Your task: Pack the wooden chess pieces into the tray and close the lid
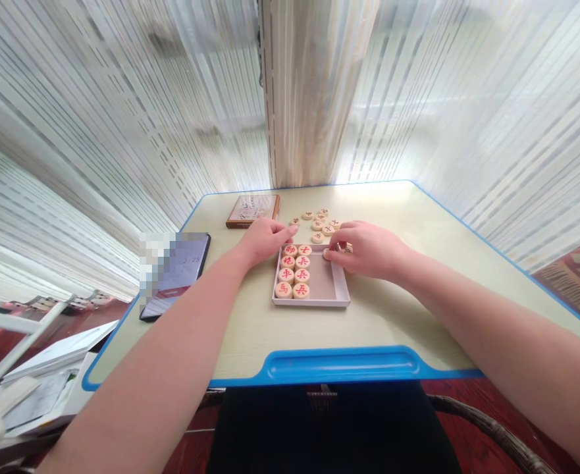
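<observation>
A shallow white box tray (311, 303) lies on the table with two columns of xiangqi pieces on its left side. These round wooden pieces (302, 276) carry red characters. My left hand (264, 238) has its fingers closed at the tray's far left corner, with the fingertips partly overlapping the rim. At the tray's far right side, my right hand (366, 249) pinches another xiangqi piece (326, 253) between thumb and fingers, over the inside of the tray. Its face is mostly hidden. One more piece (349, 249) shows partly beneath that hand.
Several loose pieces (317, 225) with dark characters lie behind the tray. A flat brown-edged box (253, 209) stands at the back left. A tablet (184, 270) showing a time lies by the left edge. A blue trough (342, 365) lines the table's front.
</observation>
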`<state>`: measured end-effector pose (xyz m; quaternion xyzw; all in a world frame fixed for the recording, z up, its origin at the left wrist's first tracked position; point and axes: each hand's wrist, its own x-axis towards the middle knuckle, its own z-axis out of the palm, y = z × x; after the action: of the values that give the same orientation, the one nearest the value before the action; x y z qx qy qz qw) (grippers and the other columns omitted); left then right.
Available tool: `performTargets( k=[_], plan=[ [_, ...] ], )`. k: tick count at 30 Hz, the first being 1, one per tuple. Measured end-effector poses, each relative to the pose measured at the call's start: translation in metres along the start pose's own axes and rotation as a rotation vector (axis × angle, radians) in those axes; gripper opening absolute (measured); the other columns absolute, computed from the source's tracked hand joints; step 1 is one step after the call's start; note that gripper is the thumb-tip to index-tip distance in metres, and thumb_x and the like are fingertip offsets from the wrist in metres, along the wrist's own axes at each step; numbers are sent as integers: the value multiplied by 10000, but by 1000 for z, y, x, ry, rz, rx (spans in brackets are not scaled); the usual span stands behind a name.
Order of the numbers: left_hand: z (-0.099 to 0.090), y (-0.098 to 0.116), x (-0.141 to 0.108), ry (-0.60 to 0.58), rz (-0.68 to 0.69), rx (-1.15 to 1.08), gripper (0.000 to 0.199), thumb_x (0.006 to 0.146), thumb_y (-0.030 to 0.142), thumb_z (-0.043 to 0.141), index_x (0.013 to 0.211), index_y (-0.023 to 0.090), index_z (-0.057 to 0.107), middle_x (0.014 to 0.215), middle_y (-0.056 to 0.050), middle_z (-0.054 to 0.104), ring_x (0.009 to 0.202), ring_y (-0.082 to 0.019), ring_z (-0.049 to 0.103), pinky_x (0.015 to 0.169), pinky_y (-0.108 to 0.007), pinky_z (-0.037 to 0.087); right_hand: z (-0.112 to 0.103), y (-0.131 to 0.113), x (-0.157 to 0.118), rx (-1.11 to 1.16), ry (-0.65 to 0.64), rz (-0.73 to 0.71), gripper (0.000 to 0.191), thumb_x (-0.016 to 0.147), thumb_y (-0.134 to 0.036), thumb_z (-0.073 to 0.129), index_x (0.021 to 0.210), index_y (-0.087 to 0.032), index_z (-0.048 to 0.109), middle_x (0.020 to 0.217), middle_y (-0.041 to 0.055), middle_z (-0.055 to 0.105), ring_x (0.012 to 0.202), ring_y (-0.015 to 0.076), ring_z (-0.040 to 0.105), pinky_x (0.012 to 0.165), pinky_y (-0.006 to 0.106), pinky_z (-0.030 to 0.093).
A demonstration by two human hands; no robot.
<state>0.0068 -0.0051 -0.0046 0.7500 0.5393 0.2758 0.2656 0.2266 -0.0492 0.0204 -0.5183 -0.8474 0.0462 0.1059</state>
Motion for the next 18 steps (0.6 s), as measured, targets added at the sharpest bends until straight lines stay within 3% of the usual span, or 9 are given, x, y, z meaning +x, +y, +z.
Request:
performTargets(
  k=[9, 18],
  plan=[
    [0, 0, 0, -4, 2, 7, 407, 752, 493, 526, 610, 143, 680, 515, -1, 541, 560, -131, 453, 570, -269, 339, 5, -2, -3, 46, 90, -261, 269, 871, -291, 484, 920, -206, 735, 863, 89, 635, 822, 204, 512, 723, 320, 398],
    [2, -3, 2, -4, 16, 33, 401, 740, 496, 524, 628, 150, 696, 549, -6, 573, 594, -144, 482, 579, -270, 354, 7, -9, -5, -22, 55, -297, 304, 873, -306, 488, 1071, -230, 706, 904, 99, 644, 878, 243, 486, 785, 371, 404]
  ],
)
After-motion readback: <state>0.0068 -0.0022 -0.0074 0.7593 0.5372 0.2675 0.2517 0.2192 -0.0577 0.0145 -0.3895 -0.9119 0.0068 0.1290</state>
